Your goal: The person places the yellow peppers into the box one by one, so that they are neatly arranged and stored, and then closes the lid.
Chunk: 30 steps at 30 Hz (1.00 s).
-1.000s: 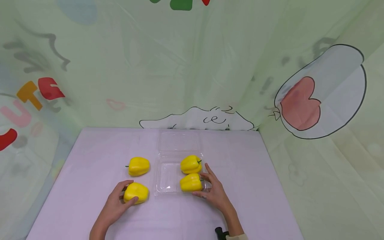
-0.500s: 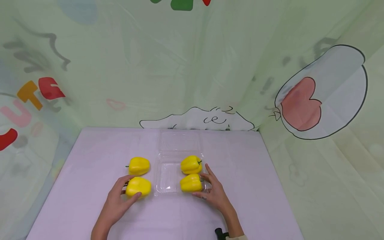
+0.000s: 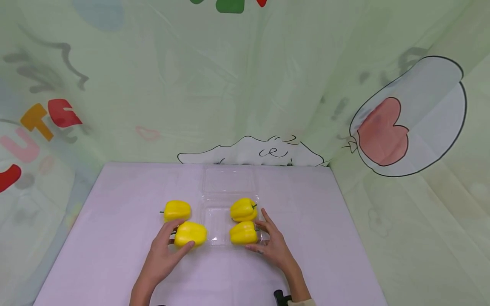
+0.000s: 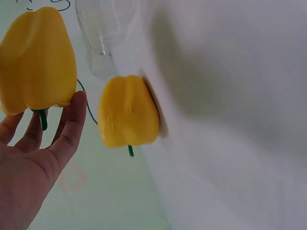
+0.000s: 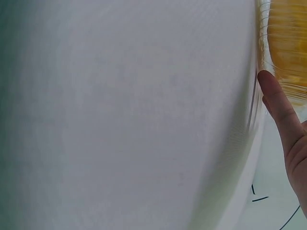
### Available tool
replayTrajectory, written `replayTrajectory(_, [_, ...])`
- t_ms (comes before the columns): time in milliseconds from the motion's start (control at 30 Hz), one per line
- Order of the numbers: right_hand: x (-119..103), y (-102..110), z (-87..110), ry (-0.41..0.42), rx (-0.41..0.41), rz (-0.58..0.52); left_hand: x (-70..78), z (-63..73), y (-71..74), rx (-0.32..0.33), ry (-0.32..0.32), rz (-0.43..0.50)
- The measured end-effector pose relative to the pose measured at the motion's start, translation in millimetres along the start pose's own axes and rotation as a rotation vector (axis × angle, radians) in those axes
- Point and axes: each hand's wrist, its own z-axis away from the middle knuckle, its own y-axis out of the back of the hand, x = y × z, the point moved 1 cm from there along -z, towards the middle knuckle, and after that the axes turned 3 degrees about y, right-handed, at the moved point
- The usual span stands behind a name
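My left hand (image 3: 162, 255) holds a yellow bell pepper (image 3: 191, 234) between thumb and fingers, its green stem towards the palm. The pepper overlaps the left edge of an open clear plastic clamshell container (image 3: 216, 245) in the head view. In the left wrist view the held pepper (image 4: 38, 60) is raised beside another one. Inside the container's right half lie two more yellow peppers, a far one (image 3: 243, 209) and a near one (image 3: 243, 233). Around the container's right side my right hand (image 3: 272, 245) rests with thumb and fingers spread; a fingertip (image 5: 267, 79) touches the outer plastic wall.
Left of the container another yellow pepper (image 3: 177, 211) lies on its side on the pale cloth-covered table (image 3: 306, 212). The container's lid (image 3: 229, 179) is folded back, away from me. A printed curtain (image 3: 214, 85) hangs behind the table.
My left hand has lifted its pepper and carried it right and slightly away from me, to the container's left edge. The right hand and the peppers in the container stay in place.
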Motion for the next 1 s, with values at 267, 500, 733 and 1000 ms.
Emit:
replayTrajectory(267, [-0.2,0.4,0.4,0.013,-0.003,0.001,8.7,-7.3,-15.2,0.005,-0.023,0.013])
replayTrajectory(500, [-0.6,-0.2,0.0,0.006,0.000,0.005,14.5,-13.5,-25.9,-0.045,0.016,0.045])
replayTrajectory(733, [-0.9,0.3,0.1,0.001,-0.003,0.000,16.8,-17.8,-36.6,-0.066,0.023,0.068])
replayTrajectory(1000, [-0.7,0.3,0.4,0.002,-0.004,-0.013,19.5,-19.9,-46.7,-0.077,-0.005,0.089])
